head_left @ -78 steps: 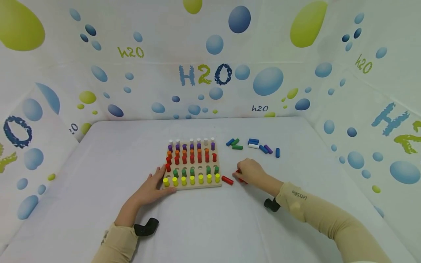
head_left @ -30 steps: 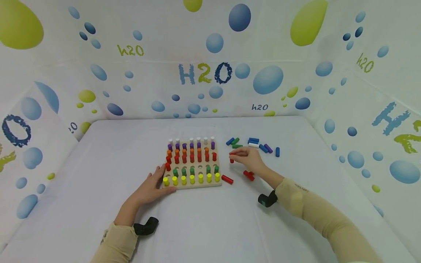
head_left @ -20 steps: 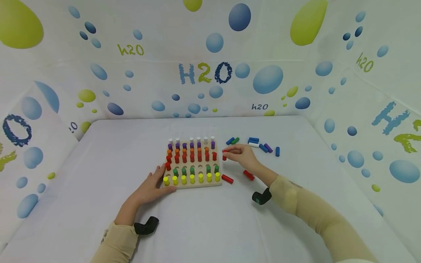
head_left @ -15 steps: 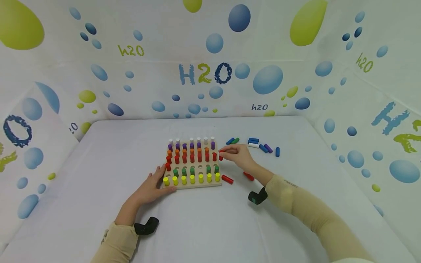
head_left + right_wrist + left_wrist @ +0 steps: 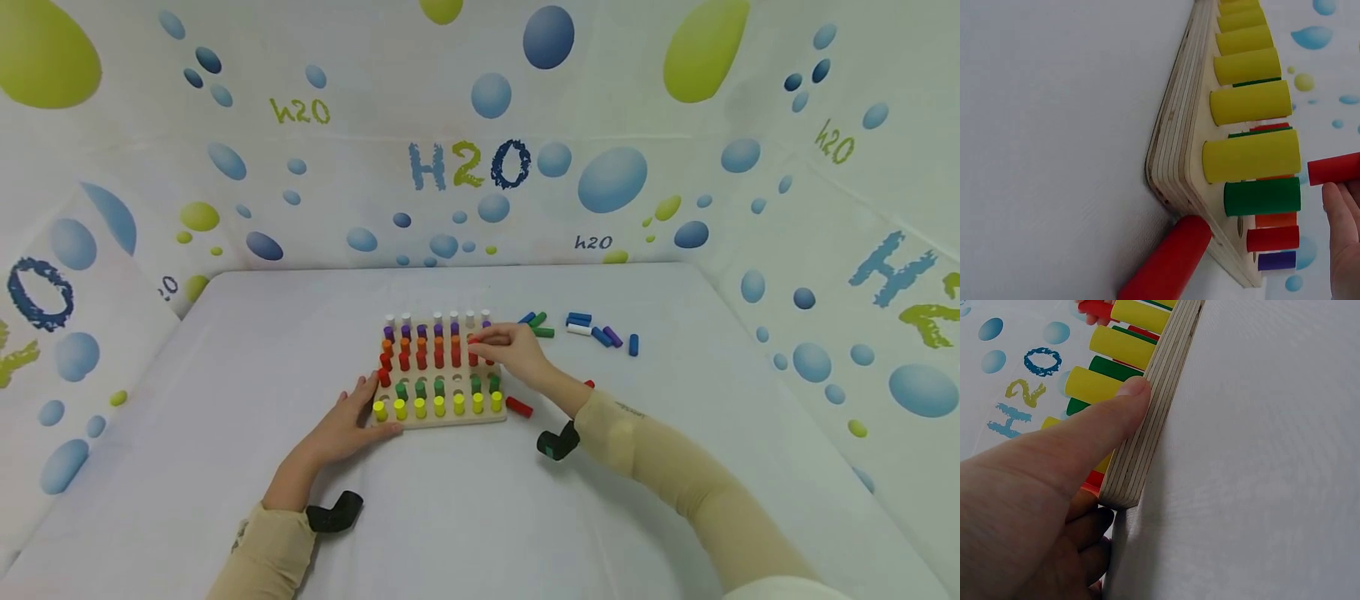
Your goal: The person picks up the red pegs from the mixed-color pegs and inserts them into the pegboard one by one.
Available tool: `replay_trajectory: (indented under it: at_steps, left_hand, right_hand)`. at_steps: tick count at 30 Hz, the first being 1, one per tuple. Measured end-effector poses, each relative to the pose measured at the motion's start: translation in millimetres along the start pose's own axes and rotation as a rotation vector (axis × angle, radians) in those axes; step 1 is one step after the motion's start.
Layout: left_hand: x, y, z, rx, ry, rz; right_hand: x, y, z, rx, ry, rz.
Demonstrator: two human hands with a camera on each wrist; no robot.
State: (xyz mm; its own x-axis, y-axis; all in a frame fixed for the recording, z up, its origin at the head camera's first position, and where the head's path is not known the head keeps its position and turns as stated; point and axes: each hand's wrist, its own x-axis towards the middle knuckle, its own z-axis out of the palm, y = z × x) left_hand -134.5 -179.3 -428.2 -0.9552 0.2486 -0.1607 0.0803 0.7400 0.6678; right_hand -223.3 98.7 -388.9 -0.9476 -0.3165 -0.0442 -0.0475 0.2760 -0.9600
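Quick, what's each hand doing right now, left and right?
Left hand: fingers straight, thumb pressed against the edge of the wooden pegboard, holding nothing.
Right hand: pinching a red peg above the pegboard.

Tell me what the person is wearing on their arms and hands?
Long beige sleeves cover both arms down to the wrists. The right one has small dark lettering near the cuff. A little black camera is strapped under each wrist. The left hand and right hand are bare.
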Motion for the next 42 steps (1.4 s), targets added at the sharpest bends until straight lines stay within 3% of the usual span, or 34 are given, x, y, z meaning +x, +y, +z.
replay_trajectory:
  at_steps: [12,20,32,42]
  left_hand:
    - [-1.1,-1.2,-0.9,0.005,-0.001,-0.004]
    - [1.4,-2.1,1.1,0.004,-0.001,0.012]
    - [2.7,-0.7,0.6,0.0,0.002,0.022]
    - [2.4,-5.9,1.7,0.003,0.002,0.018]
  right_hand:
    - [10.0,-10.7,28.5,-0.003,-0.002,0.007]
    - [11.9,-16.1,48.9,-0.003,-0.05,-0.043]
    - [17.2,-18.5,75.7,-0.008,-0.087,0.011]
    - [20.1,-15.5,90.6,-0.01,-0.098,-0.052]
